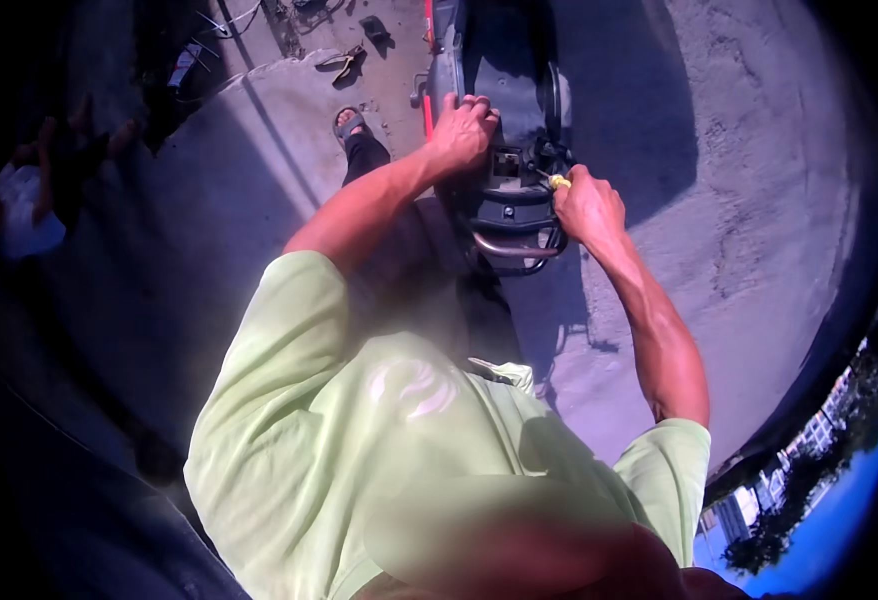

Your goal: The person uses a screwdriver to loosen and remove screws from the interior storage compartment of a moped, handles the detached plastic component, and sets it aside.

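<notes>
Clock positions are taking the square opening [506, 163] in the rear of the dark two-wheeler [512, 105] as centre, with twelve at the top. The vehicle is running from there towards twelve, directly in front of the person.

Grip: at four o'clock the right hand [591, 203] is closing around a yellow handle [560, 182], apparently a tool's. At ten o'clock the left hand [465, 132] is resting with bent fingers on the bodywork; whether it is clenching or merely pressing, I cannot tell.

Risks, in my judgement: the handle's working end is hiding among dark parts, so uneven pressure or poor aim could be causing a slip, scraping plastic or knuckles. Anything small coming loose nearby could be falling into the opening.

Surroundings: at six o'clock the grab rail [514, 248] is standing between torso and opening, obstructing a straight approach. At ten, pliers [341, 63] are lying on the ground, well apart from both hands. Nearer nine, a sandalled foot [350, 123] is showing. Far out at nine, another person [31, 212] is staying in deep shade.
</notes>
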The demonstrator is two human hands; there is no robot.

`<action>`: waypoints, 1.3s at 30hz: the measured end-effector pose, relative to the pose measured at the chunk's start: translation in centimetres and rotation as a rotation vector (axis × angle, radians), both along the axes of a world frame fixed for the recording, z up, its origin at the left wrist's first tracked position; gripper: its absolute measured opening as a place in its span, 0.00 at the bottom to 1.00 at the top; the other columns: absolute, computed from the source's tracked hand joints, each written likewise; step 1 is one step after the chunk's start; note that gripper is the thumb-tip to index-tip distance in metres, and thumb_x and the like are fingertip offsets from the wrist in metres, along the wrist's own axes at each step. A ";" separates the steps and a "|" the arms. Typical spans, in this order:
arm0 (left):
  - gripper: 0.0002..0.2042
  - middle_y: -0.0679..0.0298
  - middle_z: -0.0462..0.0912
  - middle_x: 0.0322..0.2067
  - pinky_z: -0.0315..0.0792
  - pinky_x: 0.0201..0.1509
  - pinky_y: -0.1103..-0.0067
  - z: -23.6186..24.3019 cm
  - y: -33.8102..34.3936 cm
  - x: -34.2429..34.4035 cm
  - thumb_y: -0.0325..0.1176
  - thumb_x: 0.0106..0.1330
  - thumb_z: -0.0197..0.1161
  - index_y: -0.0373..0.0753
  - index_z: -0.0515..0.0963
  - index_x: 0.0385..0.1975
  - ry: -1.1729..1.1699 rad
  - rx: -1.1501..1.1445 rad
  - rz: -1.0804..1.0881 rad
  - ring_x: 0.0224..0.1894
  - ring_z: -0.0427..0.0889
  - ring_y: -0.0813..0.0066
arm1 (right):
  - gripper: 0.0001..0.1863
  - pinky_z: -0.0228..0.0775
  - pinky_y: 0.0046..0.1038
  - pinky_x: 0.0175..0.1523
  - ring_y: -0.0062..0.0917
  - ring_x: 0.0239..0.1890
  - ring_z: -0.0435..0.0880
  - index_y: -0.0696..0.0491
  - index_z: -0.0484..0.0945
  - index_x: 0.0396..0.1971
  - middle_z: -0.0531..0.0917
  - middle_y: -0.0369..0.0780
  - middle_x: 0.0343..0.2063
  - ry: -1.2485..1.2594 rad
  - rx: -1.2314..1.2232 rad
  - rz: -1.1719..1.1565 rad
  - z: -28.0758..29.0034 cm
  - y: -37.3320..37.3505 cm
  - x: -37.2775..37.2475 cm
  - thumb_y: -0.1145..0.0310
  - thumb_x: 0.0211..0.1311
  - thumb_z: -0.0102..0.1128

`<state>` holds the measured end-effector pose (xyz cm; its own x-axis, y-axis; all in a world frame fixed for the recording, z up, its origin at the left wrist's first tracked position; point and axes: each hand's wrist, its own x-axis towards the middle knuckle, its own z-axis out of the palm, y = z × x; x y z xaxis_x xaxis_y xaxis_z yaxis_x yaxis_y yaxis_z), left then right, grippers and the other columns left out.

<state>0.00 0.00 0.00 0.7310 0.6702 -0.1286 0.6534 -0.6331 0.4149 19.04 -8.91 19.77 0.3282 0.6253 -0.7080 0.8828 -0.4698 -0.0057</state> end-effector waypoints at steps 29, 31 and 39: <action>0.27 0.49 0.77 0.63 0.58 0.74 0.54 2.0 0.2 -0.4 0.34 0.66 0.64 0.36 0.79 0.67 0.073 -0.052 -0.042 0.70 0.73 0.52 | 0.22 0.79 0.45 0.64 0.54 0.58 0.87 0.60 0.90 0.49 0.88 0.60 0.50 0.008 -0.177 -0.026 -2.6 0.8 0.4 0.58 0.68 0.61; 0.27 0.49 0.77 0.63 0.57 0.74 0.53 1.7 0.2 -0.7 0.33 0.66 0.64 0.37 0.79 0.66 0.072 -0.041 -0.039 0.70 0.73 0.52 | 0.29 0.79 0.45 0.63 0.57 0.58 0.86 0.65 0.86 0.54 0.86 0.62 0.53 0.012 -0.164 -0.072 -2.0 1.6 0.3 0.53 0.68 0.65; 0.24 0.50 0.78 0.60 0.58 0.73 0.53 0.4 -0.1 -1.1 0.34 0.66 0.63 0.41 0.80 0.63 -0.006 -0.026 -0.017 0.69 0.74 0.53 | 0.17 0.82 0.51 0.57 0.55 0.50 0.89 0.60 0.82 0.48 0.85 0.57 0.51 -0.108 0.164 0.358 0.1 0.0 -0.5 0.66 0.63 0.68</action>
